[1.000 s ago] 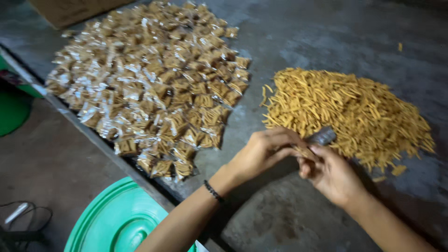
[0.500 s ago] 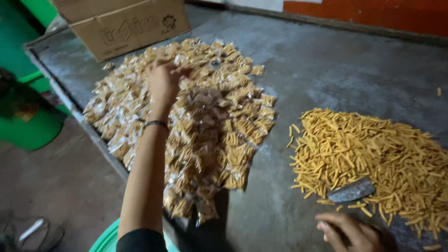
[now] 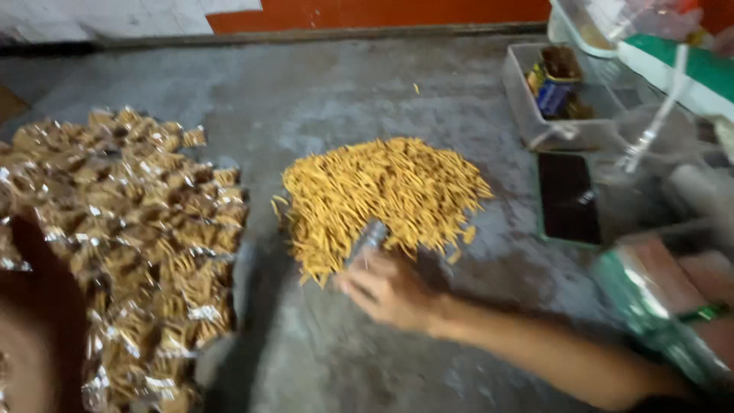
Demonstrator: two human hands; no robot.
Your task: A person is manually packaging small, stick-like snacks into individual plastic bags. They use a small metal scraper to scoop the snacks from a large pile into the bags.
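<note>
Snacks (image 3: 386, 200) sit heaped mid-frame, within easy reach; your right hand (image 3: 386, 291) closes on a small shiny scoop (image 3: 367, 241) at the heap's near edge. Your left arm (image 3: 34, 329) blurs lower left over the packets (image 3: 130, 245), its grip unclear.

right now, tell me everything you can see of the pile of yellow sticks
The pile is a loose, low mound of thin yellow-orange sticks, probably a fried snack, lying criss-cross straight on the grey table. A few strays sit off its edges. It lies right of the heap of filled clear packets, with a gap between them. At its near edge the right hand holds a small shiny scoop-like thing against the sticks.
</note>
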